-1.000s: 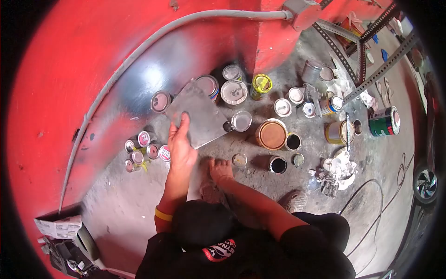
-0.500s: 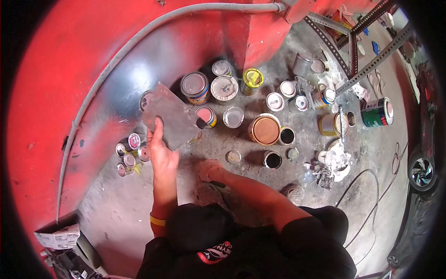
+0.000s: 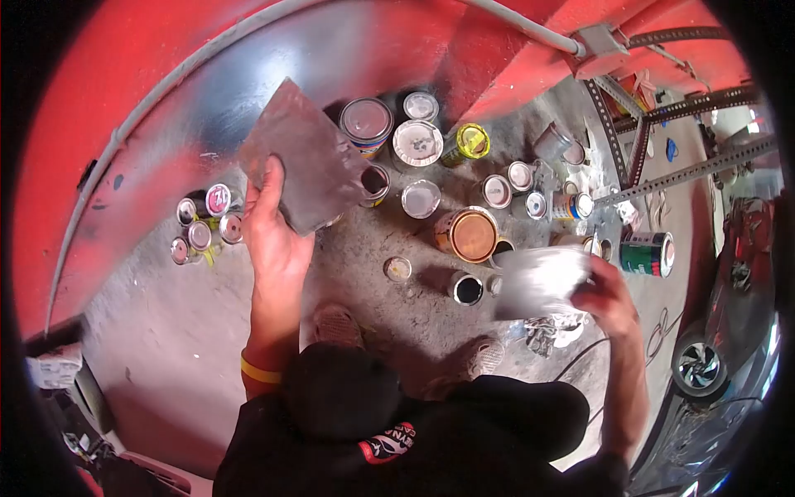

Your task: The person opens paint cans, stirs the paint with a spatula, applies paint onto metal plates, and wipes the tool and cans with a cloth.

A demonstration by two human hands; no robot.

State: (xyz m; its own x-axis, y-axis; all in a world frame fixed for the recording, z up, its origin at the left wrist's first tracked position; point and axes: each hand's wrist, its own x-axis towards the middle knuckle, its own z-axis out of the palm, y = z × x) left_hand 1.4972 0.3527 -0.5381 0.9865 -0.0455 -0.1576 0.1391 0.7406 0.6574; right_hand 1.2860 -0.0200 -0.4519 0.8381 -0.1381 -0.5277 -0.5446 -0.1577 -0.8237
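Observation:
My left hand (image 3: 277, 219) holds up a dark grey flat rectangular board (image 3: 313, 161) by its lower left edge, thumb on its face. On the right, my right hand (image 3: 607, 296) grips a pale, shiny flat sheet (image 3: 538, 283), blurred by motion; its exact kind cannot be made out. The sheet hangs over the floor and partly hides a small can beside the large can with a brown lid (image 3: 472, 236). An open can with dark insides (image 3: 375, 182) shows at the board's right edge.
Several paint cans stand on the floor, among them a yellow-topped can (image 3: 472, 141) and a green can (image 3: 646, 253). Small tins (image 3: 199, 235) cluster at left. A red wall (image 3: 91, 141), a perforated metal frame (image 3: 687, 171) and a car wheel (image 3: 698, 367) surround the area.
My right hand has moved from low in the middle to the right and now holds the shiny sheet. The board in my left hand is raised and turned. The view has shifted.

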